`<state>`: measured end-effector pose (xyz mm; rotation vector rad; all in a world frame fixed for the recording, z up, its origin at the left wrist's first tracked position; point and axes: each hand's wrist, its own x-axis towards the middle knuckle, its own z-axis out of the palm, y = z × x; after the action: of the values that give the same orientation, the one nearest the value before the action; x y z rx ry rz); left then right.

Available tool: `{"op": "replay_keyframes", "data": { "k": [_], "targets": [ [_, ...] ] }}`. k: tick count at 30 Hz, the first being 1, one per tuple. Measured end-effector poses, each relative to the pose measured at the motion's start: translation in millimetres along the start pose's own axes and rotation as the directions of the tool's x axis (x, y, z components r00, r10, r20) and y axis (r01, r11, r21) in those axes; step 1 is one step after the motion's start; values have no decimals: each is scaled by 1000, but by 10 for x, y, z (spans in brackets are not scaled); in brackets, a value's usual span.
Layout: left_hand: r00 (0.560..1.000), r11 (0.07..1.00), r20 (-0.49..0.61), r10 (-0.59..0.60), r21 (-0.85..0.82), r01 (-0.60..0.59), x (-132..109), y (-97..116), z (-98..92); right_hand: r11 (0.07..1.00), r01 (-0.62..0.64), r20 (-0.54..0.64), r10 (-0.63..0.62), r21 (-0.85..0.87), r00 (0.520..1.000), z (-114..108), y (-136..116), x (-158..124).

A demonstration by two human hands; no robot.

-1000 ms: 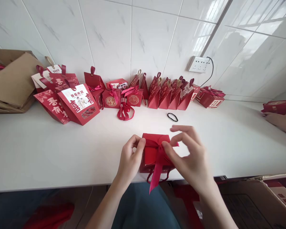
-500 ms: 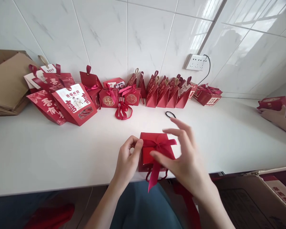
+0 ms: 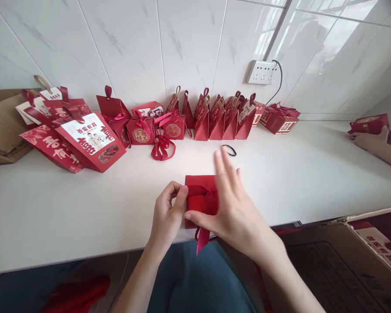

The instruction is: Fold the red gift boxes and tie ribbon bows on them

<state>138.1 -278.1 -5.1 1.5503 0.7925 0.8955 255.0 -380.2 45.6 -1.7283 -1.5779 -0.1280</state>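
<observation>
A red gift box (image 3: 197,204) sits near the front edge of the white table. Tied across its top is a crimson ribbon (image 3: 197,190), with one tail (image 3: 202,240) hanging over the front. At the box's left side, my left hand (image 3: 170,208) pinches the ribbon's left end between thumb and forefinger. Over the right half of the box, my right hand (image 3: 233,206) is open, fingers stretched away from me and thumb across the front of the lid. It hides the bow's right side; whether it touches the box I cannot tell.
Red gift boxes (image 3: 202,119) line the tiled wall, with bag-shaped boxes (image 3: 93,143) at left beside brown cardboard (image 3: 6,130). A loose ribbon bundle (image 3: 163,148) and black band (image 3: 230,150) lie behind my box. Right: another person's hand (image 3: 373,139) on a red box; a carton (image 3: 326,252) below.
My right hand has swung left over the bow, its curled fingers now straightened. My left hand keeps its pinch at the box's left edge. The view has shifted slightly.
</observation>
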Motion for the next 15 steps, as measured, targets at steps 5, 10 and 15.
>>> {"op": "replay_keyframes", "data": {
  "k": [5,10,15],
  "targets": [
    [1000,994,-6,15,109,-14,19,36,-40,959,-257,-280,280,116,919,-167,227,-58],
    [999,976,-16,-40,212,43,52,103,-2,803,-550,162,526,228,835,50,515,-23],
    [997,987,-37,-67,146,72,54,88,51,687,-655,233,613,315,755,182,587,-29]
  ]
}}
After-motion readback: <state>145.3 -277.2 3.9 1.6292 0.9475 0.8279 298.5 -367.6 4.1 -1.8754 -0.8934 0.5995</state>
